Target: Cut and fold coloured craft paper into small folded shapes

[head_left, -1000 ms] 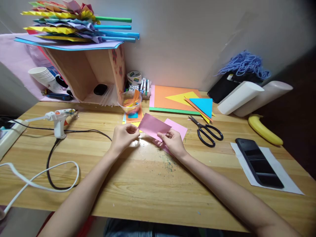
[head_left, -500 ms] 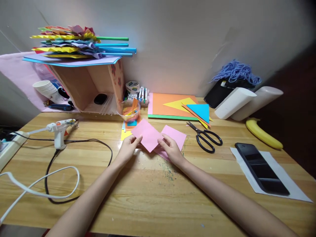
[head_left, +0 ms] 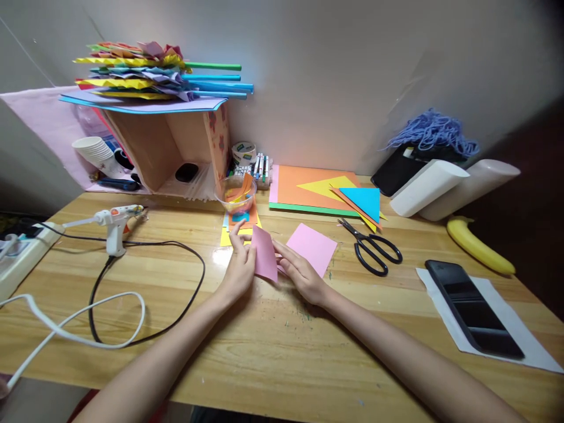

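Note:
Between my two hands a square of pink paper [head_left: 265, 254] is held upright and slightly bent above the table. My left hand [head_left: 240, 267] grips its left side, thumb in front and index finger raised. At its right edge, the fingers of my right hand [head_left: 303, 275] hold the sheet, partly behind it. A second pink paper square [head_left: 314, 248] lies flat on the table just beyond my right hand. Black-handled scissors [head_left: 372, 247] rest to the right of that square.
At left are a glue gun [head_left: 117, 229], its looping cables and a power strip [head_left: 33, 258]. A plastic bowl [head_left: 235, 197] of paper scraps stands behind my hands, near stacked coloured sheets [head_left: 291, 185]. A phone [head_left: 473, 308] and a banana [head_left: 480, 245] lie at right.
The held pink square has turned from lying tilted, face up, to standing upright between my hands. My left index finger has lifted. The view has shifted slightly.

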{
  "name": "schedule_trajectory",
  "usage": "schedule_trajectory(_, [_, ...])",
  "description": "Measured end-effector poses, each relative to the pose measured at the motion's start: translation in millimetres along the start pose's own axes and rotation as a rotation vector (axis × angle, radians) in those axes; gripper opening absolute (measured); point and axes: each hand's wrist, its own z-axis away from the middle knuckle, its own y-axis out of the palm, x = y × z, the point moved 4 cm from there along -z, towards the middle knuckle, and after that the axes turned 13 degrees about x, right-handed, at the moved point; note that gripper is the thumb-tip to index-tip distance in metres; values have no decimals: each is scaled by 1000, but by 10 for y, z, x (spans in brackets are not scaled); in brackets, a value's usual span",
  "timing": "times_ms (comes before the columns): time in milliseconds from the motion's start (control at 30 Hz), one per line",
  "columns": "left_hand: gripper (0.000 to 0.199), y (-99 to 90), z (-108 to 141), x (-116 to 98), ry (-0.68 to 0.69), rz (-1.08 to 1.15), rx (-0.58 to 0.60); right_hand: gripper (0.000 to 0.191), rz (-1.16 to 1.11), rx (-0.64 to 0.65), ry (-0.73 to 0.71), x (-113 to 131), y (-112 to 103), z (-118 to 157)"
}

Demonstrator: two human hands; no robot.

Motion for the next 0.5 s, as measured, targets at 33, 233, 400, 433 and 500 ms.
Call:
schedule_trajectory(33, [32,23,5,-5,19,10,9,44,-11,-6,-1,5,-4,-6])
schedule_trajectory(233, [16,129,3,-7,-1,-7,197,35,-159,-93,56,-30,-19,-12])
schedule_trajectory(400, [25,115,-6,-56,-26,38,212,26,-341,-183,95,-114,-23,5])
schedule_trajectory(433, [26,114,-6,-54,-45,44,201,26,-373,-174,99,-123,-16,4])
schedule_trajectory(500, [29,117,-6,-41,-77,64,177,27,-418,-158,102,-135,-4,1])
